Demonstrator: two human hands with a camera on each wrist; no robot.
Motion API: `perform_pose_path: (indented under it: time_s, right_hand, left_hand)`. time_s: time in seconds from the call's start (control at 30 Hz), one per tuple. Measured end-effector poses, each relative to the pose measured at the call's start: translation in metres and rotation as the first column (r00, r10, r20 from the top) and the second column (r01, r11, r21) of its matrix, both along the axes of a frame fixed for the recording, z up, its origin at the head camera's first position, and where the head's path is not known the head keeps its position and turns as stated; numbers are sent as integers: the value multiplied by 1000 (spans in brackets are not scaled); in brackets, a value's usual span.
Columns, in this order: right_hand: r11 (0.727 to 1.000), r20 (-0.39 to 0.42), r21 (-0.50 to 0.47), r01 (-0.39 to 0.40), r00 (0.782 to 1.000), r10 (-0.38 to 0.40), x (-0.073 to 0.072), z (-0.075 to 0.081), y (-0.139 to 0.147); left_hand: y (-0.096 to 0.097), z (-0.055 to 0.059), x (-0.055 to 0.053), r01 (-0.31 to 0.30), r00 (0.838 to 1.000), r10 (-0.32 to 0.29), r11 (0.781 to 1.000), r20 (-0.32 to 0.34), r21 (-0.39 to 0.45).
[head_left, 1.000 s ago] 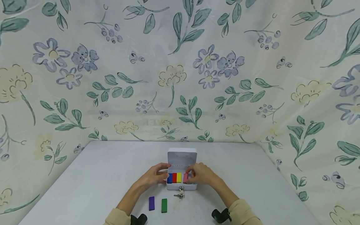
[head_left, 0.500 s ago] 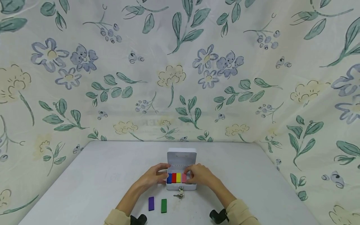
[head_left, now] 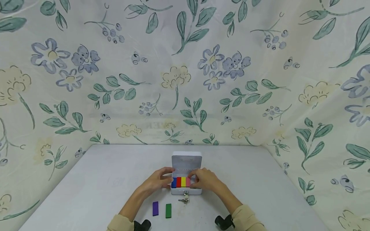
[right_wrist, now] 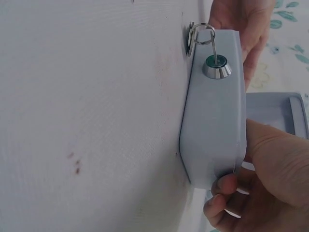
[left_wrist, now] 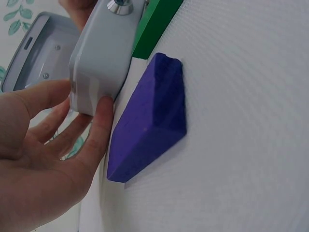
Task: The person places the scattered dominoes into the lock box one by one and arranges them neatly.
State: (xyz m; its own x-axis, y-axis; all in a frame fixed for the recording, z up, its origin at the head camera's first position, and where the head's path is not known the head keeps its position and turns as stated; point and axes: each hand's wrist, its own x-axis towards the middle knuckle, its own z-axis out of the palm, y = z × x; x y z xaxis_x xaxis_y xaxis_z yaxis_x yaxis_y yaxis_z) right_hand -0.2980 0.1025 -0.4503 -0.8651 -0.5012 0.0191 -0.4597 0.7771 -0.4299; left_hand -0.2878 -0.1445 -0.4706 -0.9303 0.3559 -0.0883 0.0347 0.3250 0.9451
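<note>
A small grey metal cash box (head_left: 179, 191) stands with its lid (head_left: 187, 162) raised. Inside, blue (head_left: 174, 183), red (head_left: 179, 182), yellow (head_left: 183, 182) and pink (head_left: 188, 182) blocks sit side by side in a row. My left hand (head_left: 156, 180) holds the box by its left end, fingers around the corner. My right hand (head_left: 206, 179) reaches in over the right end, thumb and index finger at the pink block; in the right wrist view the other fingers of this hand (right_wrist: 270, 179) curl outside the box. The box's front wall hides the blocks from both wrist views.
A purple block (left_wrist: 149, 116), slightly rough-edged like modelling clay, and a green block (left_wrist: 157, 29) lie on the white table (head_left: 115, 160) before the box. Keys on a ring (right_wrist: 202, 35) hang from the front lock (right_wrist: 217, 66). Behind the table hangs a floral cloth (head_left: 185, 80).
My right hand has moved slightly left, bringing the pink block up against the yellow one and closing the gap between them. The left hand stays at the box's left end.
</note>
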Motion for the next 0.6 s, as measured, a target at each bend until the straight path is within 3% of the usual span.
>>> perform_pose_path:
  time_s: [0.6]
  right_hand:
    - [1000,-36,-13,4,999,-5,1,2,6]
  left_hand:
    - [-2,-1,-4,20,1000,-21,1000,17,17]
